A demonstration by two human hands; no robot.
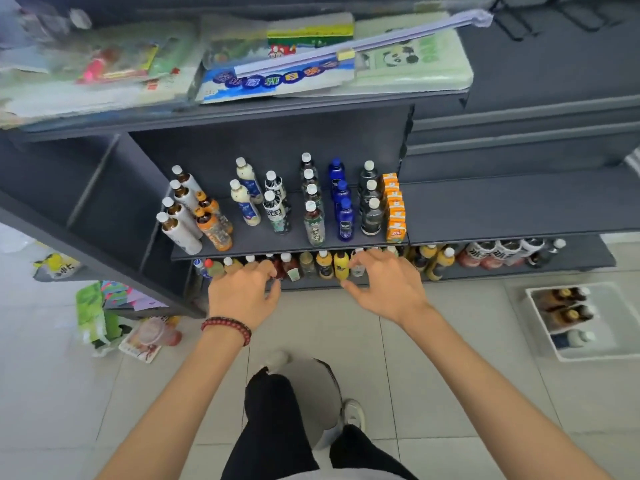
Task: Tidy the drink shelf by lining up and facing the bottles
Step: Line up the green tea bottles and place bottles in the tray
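Upper shelf (pixel 242 244) over lower shelf (pixel 311 285)
Bottle rows (pixel 313 220) up top, cartons (pixel 394 209) at their right end; below, more bottles (pixel 323 265) just behind the left hand (pixel 242 292) and right hand (pixel 384 285).

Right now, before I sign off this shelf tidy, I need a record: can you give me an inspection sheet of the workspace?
Surface: upper shelf dark grey, bare gaps between rows.
Job's things: blue bottles in a straight row; juice cartons at right end; lower-shelf bottles packed tightly.
Clutter: bags and packets on floor, left; white tray holding bottles on floor, right.
Hands: left hand over lower-shelf bottles, grip unclear; right hand with fingers spread above them.
Cables: nothing seen.
Surroundings: tiled floor; packaged goods on top shelf.
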